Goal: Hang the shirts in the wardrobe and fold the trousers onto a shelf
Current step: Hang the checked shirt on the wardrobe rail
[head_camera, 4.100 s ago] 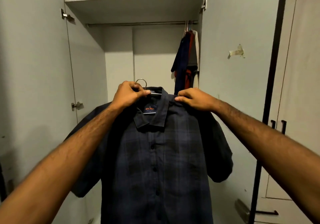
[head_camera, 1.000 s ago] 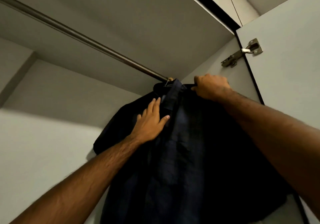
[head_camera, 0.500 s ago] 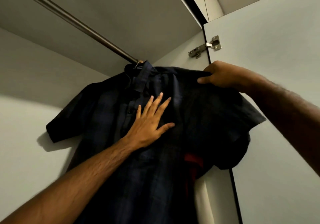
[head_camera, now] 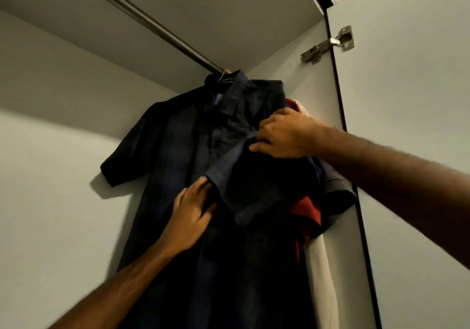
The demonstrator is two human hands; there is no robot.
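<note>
A dark navy checked shirt [head_camera: 178, 145] hangs from its hanger hook [head_camera: 222, 76] on the wardrobe rail [head_camera: 152, 23], at the rail's right end. The shirt's right sleeve [head_camera: 244, 181] is folded across its chest. My right hand [head_camera: 282, 135] pinches the upper part of that folded sleeve with curled fingers. My left hand [head_camera: 193, 214] lies on the shirt front just below the sleeve's cuff, fingers touching its edge. No trousers are in sight.
Behind the navy shirt hang a red garment [head_camera: 305, 211], a grey one [head_camera: 338, 199] and a cream one [head_camera: 320, 272], pressed against the wardrobe's right wall. The open door [head_camera: 407, 150] with its hinge [head_camera: 328, 45] stands at right. The back wall [head_camera: 50, 176] lies left.
My right hand dropped from the shirt's shoulder to its chest, bringing the right sleeve across the front. My left hand slid lower on the shirt. The view tilted slightly.
</note>
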